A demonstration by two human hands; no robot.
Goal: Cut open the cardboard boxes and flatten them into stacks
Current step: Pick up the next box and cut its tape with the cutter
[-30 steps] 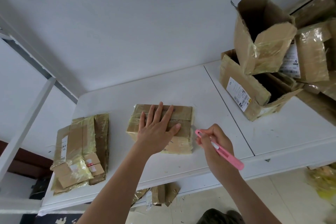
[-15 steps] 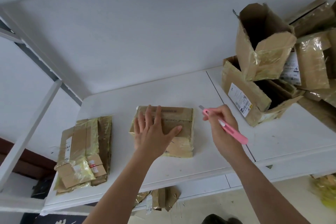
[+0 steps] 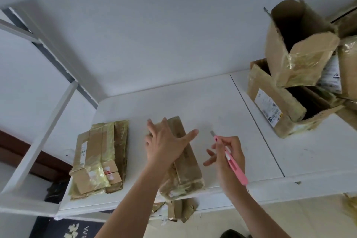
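Cardboard box (image 3: 188,162), taped & glossy, lies lengthwise near the table's (image 3: 222,106) front edge, its near end just reaching the lip. My left hand (image 3: 164,145) rests on its far end, fingers spread flat, gripping nothing. My right hand (image 3: 229,152) pinches the pink cutter (image 3: 230,158), blade tip up, clear of the box w/ bare white tabletop between. Flattened stack (image 3: 100,158) sits left, apart. Open boxes (image 3: 289,75) are piled far right, crinkled tape, dull brown board.
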